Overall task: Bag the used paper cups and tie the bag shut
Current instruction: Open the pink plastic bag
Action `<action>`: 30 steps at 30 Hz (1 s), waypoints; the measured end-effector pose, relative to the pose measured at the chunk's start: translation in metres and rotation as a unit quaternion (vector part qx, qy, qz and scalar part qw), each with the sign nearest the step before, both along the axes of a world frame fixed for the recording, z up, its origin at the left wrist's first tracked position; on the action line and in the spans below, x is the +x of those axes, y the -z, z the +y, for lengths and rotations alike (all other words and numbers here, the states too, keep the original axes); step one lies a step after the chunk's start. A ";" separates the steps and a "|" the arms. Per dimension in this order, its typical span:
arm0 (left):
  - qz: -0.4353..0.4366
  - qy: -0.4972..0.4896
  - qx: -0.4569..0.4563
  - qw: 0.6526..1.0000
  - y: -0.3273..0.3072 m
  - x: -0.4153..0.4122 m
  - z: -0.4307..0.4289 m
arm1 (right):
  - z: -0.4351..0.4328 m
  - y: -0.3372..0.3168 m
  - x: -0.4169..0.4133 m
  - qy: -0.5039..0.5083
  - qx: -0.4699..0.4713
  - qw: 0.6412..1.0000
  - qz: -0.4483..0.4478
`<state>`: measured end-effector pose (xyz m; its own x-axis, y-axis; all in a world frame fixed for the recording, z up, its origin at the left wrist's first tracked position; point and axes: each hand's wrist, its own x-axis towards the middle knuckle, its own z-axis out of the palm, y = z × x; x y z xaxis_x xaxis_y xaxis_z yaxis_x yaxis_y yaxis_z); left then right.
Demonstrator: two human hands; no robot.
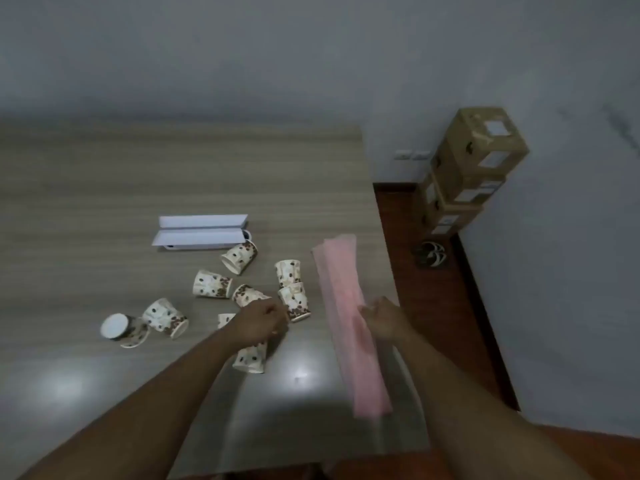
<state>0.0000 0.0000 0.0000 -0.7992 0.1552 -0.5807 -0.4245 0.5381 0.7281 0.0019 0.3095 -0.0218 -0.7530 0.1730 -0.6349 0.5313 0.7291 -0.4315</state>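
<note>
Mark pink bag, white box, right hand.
pink bag (341,282), head view, upper folded part.
white box (199,238), head view, near panel.
right hand (384,318), head view, back of hand.

Dim room, soft blur, ceiling-light glare on table (304,372), wide-angle edge distortion

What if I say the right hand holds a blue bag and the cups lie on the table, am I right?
No, the bag is pink, not blue. The head view shows the right hand holding it and the cups lying on the table.
</note>
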 end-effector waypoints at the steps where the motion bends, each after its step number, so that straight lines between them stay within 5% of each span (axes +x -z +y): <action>1: -0.026 -0.014 0.026 0.999 0.016 0.000 0.013 | 0.004 0.011 -0.005 0.015 -0.006 1.000 0.007; 9: -0.295 -0.199 0.137 0.925 0.081 -0.002 0.102 | 0.024 0.112 -0.025 0.130 -0.101 0.986 -0.008; 12: -0.332 -0.258 0.192 0.887 0.102 0.001 0.117 | 0.026 0.147 -0.028 0.149 -0.106 0.983 -0.003; 17: -0.288 -0.241 0.148 0.915 0.122 0.007 0.141 | 0.032 0.173 -0.029 0.104 -0.123 0.987 -0.002; 21: -0.295 -0.235 0.131 0.917 0.104 -0.006 0.139 | 0.027 0.110 -0.026 0.095 -0.178 0.979 0.022; 25: -0.222 -0.291 0.182 0.913 0.053 -0.038 0.116 | 0.023 0.064 -0.005 0.094 -0.225 0.967 0.078; 30: -0.143 -0.306 0.217 0.916 -0.034 -0.080 0.080 | -0.009 0.002 0.032 0.032 -0.165 0.965 0.201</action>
<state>-0.0797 0.0799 0.0342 -0.6384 -0.0054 -0.7697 -0.7567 -0.1792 0.6288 0.0337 0.3005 -0.0240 -0.9446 0.0665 -0.3213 0.3117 0.4880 -0.8153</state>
